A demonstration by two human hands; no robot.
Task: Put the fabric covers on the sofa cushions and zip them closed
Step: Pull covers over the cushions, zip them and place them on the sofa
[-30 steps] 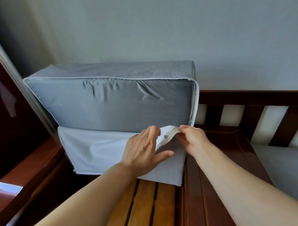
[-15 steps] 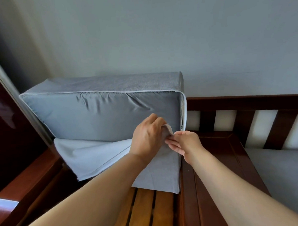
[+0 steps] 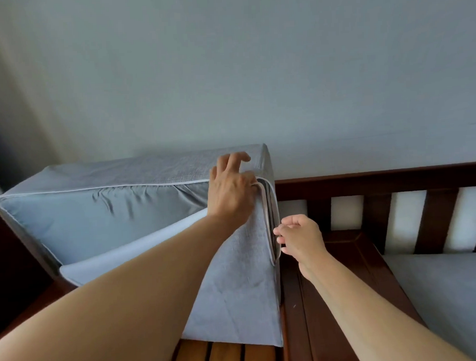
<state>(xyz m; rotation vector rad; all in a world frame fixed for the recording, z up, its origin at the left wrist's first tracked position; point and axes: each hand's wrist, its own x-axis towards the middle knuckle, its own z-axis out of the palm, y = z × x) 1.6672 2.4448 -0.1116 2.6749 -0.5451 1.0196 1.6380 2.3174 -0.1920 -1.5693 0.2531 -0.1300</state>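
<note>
A sofa cushion in a grey fabric cover (image 3: 102,211) with white piping stands on edge on the wooden sofa frame, leaning against the wall. The cover's loose flap (image 3: 244,283) is pulled up over the cushion's front right part; a pale lining strip (image 3: 120,256) shows beneath my left forearm. My left hand (image 3: 232,191) holds the flap's upper corner against the cushion's top right corner, thumb side pinching the edge, other fingers spread over the top. My right hand (image 3: 299,237) pinches at the open zipper edge (image 3: 271,222) on the cushion's right side.
The dark wooden sofa frame has seat slats (image 3: 228,356) below the cushion and a slatted backrest (image 3: 396,200) to the right. A second grey cushion (image 3: 449,294) lies flat at the right. A dark wooden armrest (image 3: 15,299) is at the left.
My left hand has carried the flap corner up from the cushion's lower front to its top right corner. My right hand slid onto the side zipper edge. The view moved closer.
</note>
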